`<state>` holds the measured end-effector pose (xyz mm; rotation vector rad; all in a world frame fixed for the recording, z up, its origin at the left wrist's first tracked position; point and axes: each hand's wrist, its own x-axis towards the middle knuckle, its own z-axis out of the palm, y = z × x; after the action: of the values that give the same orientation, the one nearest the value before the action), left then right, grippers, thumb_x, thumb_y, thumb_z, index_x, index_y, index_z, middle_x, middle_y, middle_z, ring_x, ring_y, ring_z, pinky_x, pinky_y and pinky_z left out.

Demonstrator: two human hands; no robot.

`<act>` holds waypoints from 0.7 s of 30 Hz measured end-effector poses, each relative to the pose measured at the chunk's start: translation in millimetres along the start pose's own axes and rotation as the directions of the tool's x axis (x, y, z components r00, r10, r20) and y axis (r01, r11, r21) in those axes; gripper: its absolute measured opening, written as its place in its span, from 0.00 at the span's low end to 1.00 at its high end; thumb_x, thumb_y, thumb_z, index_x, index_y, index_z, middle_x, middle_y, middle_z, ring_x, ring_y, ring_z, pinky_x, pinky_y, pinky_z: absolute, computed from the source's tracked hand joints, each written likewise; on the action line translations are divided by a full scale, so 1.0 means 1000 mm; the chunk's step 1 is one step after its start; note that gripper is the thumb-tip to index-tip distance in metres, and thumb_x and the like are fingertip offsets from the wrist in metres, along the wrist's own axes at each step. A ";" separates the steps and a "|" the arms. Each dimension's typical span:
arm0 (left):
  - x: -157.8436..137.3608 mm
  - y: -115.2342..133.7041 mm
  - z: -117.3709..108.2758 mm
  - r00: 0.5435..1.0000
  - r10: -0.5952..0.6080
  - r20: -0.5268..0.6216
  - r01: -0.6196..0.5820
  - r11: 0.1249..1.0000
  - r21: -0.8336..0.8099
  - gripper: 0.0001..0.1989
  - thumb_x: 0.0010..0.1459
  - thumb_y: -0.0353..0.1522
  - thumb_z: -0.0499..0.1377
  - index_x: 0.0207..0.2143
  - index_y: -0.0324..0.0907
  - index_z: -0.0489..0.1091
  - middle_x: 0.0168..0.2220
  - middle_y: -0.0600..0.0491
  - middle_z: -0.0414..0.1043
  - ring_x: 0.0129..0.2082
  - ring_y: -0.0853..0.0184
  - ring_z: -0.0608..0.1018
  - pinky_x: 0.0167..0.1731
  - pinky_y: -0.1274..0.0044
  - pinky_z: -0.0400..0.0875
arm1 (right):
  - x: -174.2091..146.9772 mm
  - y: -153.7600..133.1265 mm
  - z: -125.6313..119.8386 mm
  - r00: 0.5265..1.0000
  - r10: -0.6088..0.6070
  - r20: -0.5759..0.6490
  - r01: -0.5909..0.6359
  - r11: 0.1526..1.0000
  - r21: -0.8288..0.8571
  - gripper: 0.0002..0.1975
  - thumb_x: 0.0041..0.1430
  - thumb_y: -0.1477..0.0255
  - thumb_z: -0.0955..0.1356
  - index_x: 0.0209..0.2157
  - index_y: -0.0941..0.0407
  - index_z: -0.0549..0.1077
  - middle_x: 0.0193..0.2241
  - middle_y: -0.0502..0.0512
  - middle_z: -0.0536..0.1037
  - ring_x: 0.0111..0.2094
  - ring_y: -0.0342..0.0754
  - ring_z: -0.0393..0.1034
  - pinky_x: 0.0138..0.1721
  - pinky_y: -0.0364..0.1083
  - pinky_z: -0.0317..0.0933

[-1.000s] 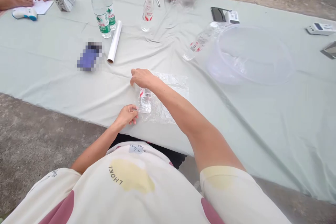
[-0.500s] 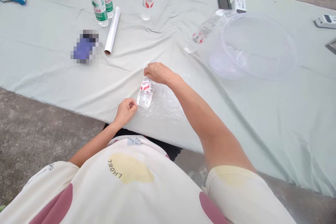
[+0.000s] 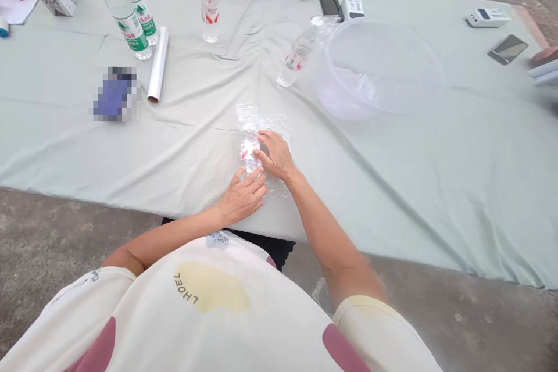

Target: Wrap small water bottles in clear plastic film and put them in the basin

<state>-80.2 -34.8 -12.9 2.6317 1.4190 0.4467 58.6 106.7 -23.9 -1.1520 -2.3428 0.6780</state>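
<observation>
Head view; both hands (image 3: pixel 242 197) on bottle (image 3: pixel 247 149)

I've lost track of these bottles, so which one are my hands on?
The bottle lying nearest you, with clear film beside it: your left hand is at its base, your right hand alongside. The others are farther off.

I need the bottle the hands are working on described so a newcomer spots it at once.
On the pale tablecloth, look toward the near edge. There, between the left hand and right hand, a small clear bottle with a red-and-white label lies on clear film. The other bottles are farther back; only this one has the camera wearer's own two hands at it.
</observation>
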 end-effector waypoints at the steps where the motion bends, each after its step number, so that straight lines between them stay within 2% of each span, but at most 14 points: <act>1: 0.007 0.003 0.002 0.999 0.019 0.031 -0.020 0.999 0.031 0.11 0.62 0.31 0.58 0.48 0.40 0.70 0.60 0.38 0.68 0.66 0.51 0.63 0.64 0.53 0.52 | -0.003 0.005 -0.002 1.000 0.025 0.008 -0.024 0.999 -0.024 0.33 0.66 0.47 0.55 0.55 0.56 0.73 0.62 0.65 0.67 0.65 0.61 0.55 0.61 0.64 0.53; 3: 0.021 0.011 0.006 0.995 0.043 0.085 -0.050 0.995 0.083 0.15 0.61 0.33 0.60 0.49 0.38 0.69 0.56 0.36 0.70 0.66 0.50 0.63 0.64 0.53 0.52 | -0.007 0.014 -0.012 0.996 0.075 0.040 -0.072 0.995 -0.071 0.30 0.66 0.48 0.56 0.50 0.55 0.75 0.63 0.63 0.66 0.66 0.63 0.52 0.60 0.66 0.53; 5: 0.035 0.019 0.009 0.991 0.051 0.127 -0.064 0.993 0.101 0.18 0.60 0.36 0.61 0.50 0.36 0.69 0.53 0.35 0.72 0.64 0.48 0.64 0.64 0.54 0.51 | -0.010 0.020 -0.026 0.989 0.148 0.005 -0.146 0.984 -0.098 0.27 0.65 0.51 0.59 0.50 0.55 0.75 0.62 0.65 0.66 0.65 0.64 0.55 0.59 0.66 0.54; 7: 0.047 0.028 0.012 0.985 0.048 0.169 -0.064 0.994 0.090 0.21 0.59 0.40 0.63 0.50 0.35 0.70 0.50 0.35 0.74 0.62 0.47 0.66 0.65 0.54 0.49 | -0.012 0.019 -0.041 0.967 0.230 -0.114 -0.239 0.968 -0.073 0.25 0.65 0.55 0.60 0.54 0.57 0.73 0.58 0.67 0.69 0.58 0.62 0.64 0.56 0.63 0.60; 9: 0.057 0.035 0.015 0.980 0.034 0.197 -0.047 0.997 0.061 0.25 0.58 0.41 0.64 0.50 0.32 0.70 0.50 0.33 0.73 0.61 0.45 0.67 0.66 0.54 0.47 | -0.013 0.008 -0.050 0.951 0.255 -0.174 -0.260 0.966 -0.009 0.23 0.66 0.60 0.60 0.55 0.57 0.71 0.52 0.65 0.73 0.46 0.56 0.71 0.51 0.57 0.65; 11: 0.066 0.040 0.018 0.983 0.019 0.184 -0.021 1.000 0.007 0.28 0.56 0.40 0.66 0.54 0.31 0.68 0.54 0.31 0.70 0.63 0.42 0.65 0.66 0.52 0.46 | -0.012 -0.008 -0.050 0.973 0.204 -0.105 -0.204 0.979 0.010 0.20 0.66 0.62 0.61 0.54 0.54 0.72 0.48 0.61 0.74 0.41 0.52 0.71 0.46 0.53 0.67; 13: 0.073 0.043 0.023 0.992 0.016 0.129 -0.006 0.997 -0.079 0.31 0.55 0.38 0.66 0.58 0.33 0.66 0.60 0.32 0.66 0.66 0.39 0.59 0.66 0.50 0.44 | -0.008 -0.025 -0.045 0.986 0.167 -0.021 -0.168 0.983 -0.075 0.20 0.63 0.59 0.66 0.53 0.52 0.73 0.48 0.61 0.72 0.43 0.53 0.70 0.44 0.52 0.67; 15: 0.079 0.045 0.026 0.996 0.034 0.079 -0.021 0.987 -0.158 0.31 0.56 0.35 0.64 0.60 0.34 0.64 0.63 0.34 0.63 0.68 0.37 0.55 0.65 0.49 0.43 | 0.000 -0.035 -0.039 0.978 0.209 0.001 -0.204 0.956 -0.208 0.26 0.57 0.55 0.70 0.54 0.52 0.72 0.50 0.64 0.71 0.47 0.58 0.68 0.42 0.53 0.67; 18: 0.081 0.047 0.024 0.985 0.134 0.108 -0.112 0.976 -0.187 0.31 0.55 0.32 0.65 0.60 0.33 0.64 0.62 0.32 0.63 0.66 0.38 0.59 0.65 0.48 0.44 | 0.011 -0.036 -0.036 0.962 0.274 -0.002 -0.263 0.919 -0.293 0.31 0.53 0.52 0.73 0.55 0.52 0.71 0.50 0.66 0.71 0.48 0.62 0.68 0.44 0.56 0.67; 21: 0.068 0.046 0.013 0.923 0.311 0.227 -0.251 0.933 -0.258 0.28 0.53 0.33 0.68 0.56 0.35 0.69 0.59 0.33 0.68 0.61 0.46 0.69 0.65 0.51 0.51 | 0.011 -0.020 -0.044 0.952 0.305 -0.003 -0.300 0.936 -0.185 0.27 0.57 0.56 0.70 0.55 0.53 0.70 0.49 0.64 0.72 0.47 0.58 0.70 0.47 0.56 0.66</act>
<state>-4.2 -3.2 -0.5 2.5962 0.8586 0.2503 66.0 115.5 23.8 -1.6191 -2.3098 0.5886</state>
